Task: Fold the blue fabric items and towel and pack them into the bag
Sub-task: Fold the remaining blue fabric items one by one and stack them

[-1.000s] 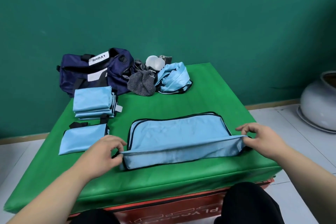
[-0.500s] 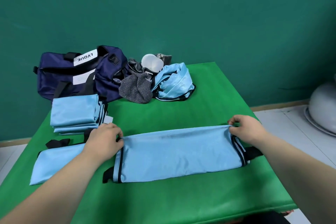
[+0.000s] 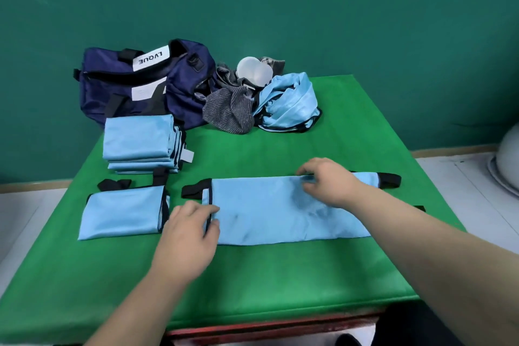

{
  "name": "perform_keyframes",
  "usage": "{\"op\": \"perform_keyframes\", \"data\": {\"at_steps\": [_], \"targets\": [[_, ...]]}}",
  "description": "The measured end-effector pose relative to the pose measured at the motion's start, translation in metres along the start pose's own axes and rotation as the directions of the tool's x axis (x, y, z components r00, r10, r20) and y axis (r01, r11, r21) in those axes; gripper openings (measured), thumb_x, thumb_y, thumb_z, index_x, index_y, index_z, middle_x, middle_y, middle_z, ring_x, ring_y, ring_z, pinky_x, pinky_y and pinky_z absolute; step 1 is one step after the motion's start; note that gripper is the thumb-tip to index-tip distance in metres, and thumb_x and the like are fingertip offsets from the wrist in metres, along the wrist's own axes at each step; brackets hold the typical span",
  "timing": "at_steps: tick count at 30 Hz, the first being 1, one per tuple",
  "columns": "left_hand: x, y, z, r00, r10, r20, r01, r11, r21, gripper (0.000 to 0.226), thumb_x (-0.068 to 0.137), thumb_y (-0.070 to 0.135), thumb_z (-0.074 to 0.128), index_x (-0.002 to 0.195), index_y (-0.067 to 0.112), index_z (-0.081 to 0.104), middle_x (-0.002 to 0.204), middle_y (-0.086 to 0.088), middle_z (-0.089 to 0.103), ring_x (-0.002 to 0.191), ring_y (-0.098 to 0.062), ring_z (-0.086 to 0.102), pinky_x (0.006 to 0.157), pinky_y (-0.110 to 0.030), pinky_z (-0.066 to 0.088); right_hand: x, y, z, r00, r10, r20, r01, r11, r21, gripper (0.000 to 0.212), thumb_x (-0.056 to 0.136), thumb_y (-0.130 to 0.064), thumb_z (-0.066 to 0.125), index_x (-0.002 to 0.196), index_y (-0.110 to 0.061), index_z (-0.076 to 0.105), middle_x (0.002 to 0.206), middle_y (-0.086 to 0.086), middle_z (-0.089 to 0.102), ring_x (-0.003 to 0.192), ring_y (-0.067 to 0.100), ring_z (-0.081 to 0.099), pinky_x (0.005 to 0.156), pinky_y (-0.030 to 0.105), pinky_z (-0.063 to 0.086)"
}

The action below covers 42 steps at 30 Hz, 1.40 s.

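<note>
Two hands on the long blue fabric strip (image 3: 280, 213) lying across the green table (image 3: 280, 275) — left hand (image 3: 191, 233) pinches its left end, right hand (image 3: 325, 182) curls at the far edge, grip unclear. Folding step; next, probably bring end over end.

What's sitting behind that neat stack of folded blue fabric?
A navy duffel bag stands right behind the stack, which hides the bag's lower front. The bag's inside isn't visible.
</note>
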<state>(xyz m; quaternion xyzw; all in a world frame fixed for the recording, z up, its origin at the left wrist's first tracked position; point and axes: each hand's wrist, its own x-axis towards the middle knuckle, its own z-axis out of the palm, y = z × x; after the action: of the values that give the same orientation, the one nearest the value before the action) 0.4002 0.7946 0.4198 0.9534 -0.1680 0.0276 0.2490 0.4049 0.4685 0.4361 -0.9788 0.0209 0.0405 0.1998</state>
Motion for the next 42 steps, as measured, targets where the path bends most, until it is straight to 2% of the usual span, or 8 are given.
{"op": "perform_keyframes", "data": {"at_steps": [11, 19, 24, 29, 33, 36, 39, 42], "targets": [[-0.065, 0.01, 0.019, 0.98, 0.065, 0.187, -0.099, 0.98, 0.174, 0.061, 0.097, 0.054, 0.022, 0.155, 0.036, 0.018, 0.14, 0.013, 0.049, 0.132, -0.013, 0.038, 0.108, -0.035, 0.036, 0.06, -0.111, 0.064, 0.957, -0.17, 0.237, 0.171, 0.985, 0.015, 0.033, 0.084, -0.017, 0.057, 0.117, -0.022, 0.063, 0.123, 0.001, 0.061, 0.115, 0.021, 0.055, 0.1, 0.036, 0.046], [-0.068, 0.01, 0.05, 0.993, -0.064, 0.097, 0.033, 0.956, 0.293, 0.073, 0.081, 0.068, 0.04, 0.143, 0.03, 0.05, 0.115, -0.012, 0.066, 0.104, -0.031, 0.062, 0.076, -0.047, 0.055, 0.085, -0.141, 0.082, 0.944, -0.242, 0.225, 0.275, 0.952, -0.134, 0.022, 0.088, -0.021, 0.055, 0.109, -0.028, 0.06, 0.109, -0.001, 0.058, 0.105, 0.022, 0.05, 0.092, 0.038, 0.04], [-0.053, 0.014, 0.051, 0.969, -0.239, 0.057, 0.233, 0.967, 0.099, 0.074, 0.076, 0.065, 0.044, 0.137, 0.024, 0.053, 0.118, 0.009, 0.062, 0.101, -0.021, 0.055, 0.076, -0.047, 0.051, 0.094, -0.146, 0.087, 0.955, -0.216, 0.201, 0.242, 0.964, -0.111, 0.03, 0.087, -0.008, 0.05, 0.102, -0.031, 0.062, 0.105, -0.001, 0.063, 0.102, 0.023, 0.053, 0.086, 0.036, 0.044], [-0.039, 0.014, 0.023, 0.968, -0.248, -0.038, 0.203, 0.861, -0.467, 0.057, 0.094, 0.051, 0.05, 0.146, 0.046, 0.027, 0.149, 0.021, 0.036, 0.131, 0.0, 0.032, 0.114, -0.031, 0.032, 0.084, -0.148, 0.047, 0.983, -0.163, 0.082, 0.143, 0.967, 0.212, 0.023, 0.092, -0.009, 0.053, 0.102, -0.026, 0.067, 0.092, -0.012, 0.063, 0.077, 0.007, 0.058, 0.069, 0.021, 0.045], [-0.006, 0.028, -0.025, 0.91, -0.389, -0.142, 0.112, 0.561, -0.82, 0.04, 0.091, 0.025, 0.07, 0.124, 0.044, 0.059, 0.097, 0.007, 0.07, 0.085, -0.006, 0.064, 0.081, -0.023, 0.05, 0.057, -0.148, -0.02, 0.987, -0.091, -0.129, 0.145, 0.845, 0.515, 0.024, 0.089, -0.006, 0.065, 0.092, -0.03, 0.07, 0.071, -0.005, 0.057, 0.053, 0.006, 0.042, 0.05, 0.017, 0.036], [0.016, 0.047, -0.073, 0.917, -0.358, -0.175, 0.033, 0.505, -0.862, 0.032, 0.088, 0.011, 0.072, 0.115, 0.029, 0.069, 0.061, 0.016, 0.056, 0.056, 0.0, 0.048, 0.06, -0.012, 0.041, 0.025, -0.146, -0.079, 0.962, -0.064, -0.266, 0.225, 0.735, 0.639, 0.026, 0.086, -0.005, 0.073, 0.09, -0.03, 0.072, 0.072, -0.008, 0.058, 0.062, 0.005, 0.044, 0.057, 0.014, 0.038], [0.031, 0.071, -0.119, 0.948, -0.24, -0.209, -0.04, 0.563, -0.826, 0.032, 0.087, 0.008, 0.073, 0.112, 0.029, 0.071, 0.06, 0.005, 0.038, 0.052, -0.007, 0.03, 0.049, -0.017, 0.029, -0.011, -0.144, -0.13, 0.936, -0.055, -0.348, 0.292, 0.674, 0.679, 0.03, 0.081, -0.004, 0.076, 0.09, -0.033, 0.077, 0.084, -0.006, 0.071, 0.071, 0.008, 0.052, 0.069, 0.017, 0.045], [0.039, 0.1, -0.165, 0.976, -0.107, -0.188, -0.098, 0.554, -0.827, 0.043, 0.08, 0.008, 0.078, 0.11, 0.038, 0.072, 0.074, 0.005, 0.053, 0.066, -0.009, 0.042, 0.068, -0.023, 0.04, -0.046, -0.145, -0.171, 0.906, -0.055, -0.419, 0.36, 0.619, 0.698, 0.036, 0.069, -0.015, 0.081, 0.095, -0.038, 0.078, 0.102, 0.004, 0.075, 0.086, 0.024, 0.062, 0.094, 0.041, 0.052]]}}
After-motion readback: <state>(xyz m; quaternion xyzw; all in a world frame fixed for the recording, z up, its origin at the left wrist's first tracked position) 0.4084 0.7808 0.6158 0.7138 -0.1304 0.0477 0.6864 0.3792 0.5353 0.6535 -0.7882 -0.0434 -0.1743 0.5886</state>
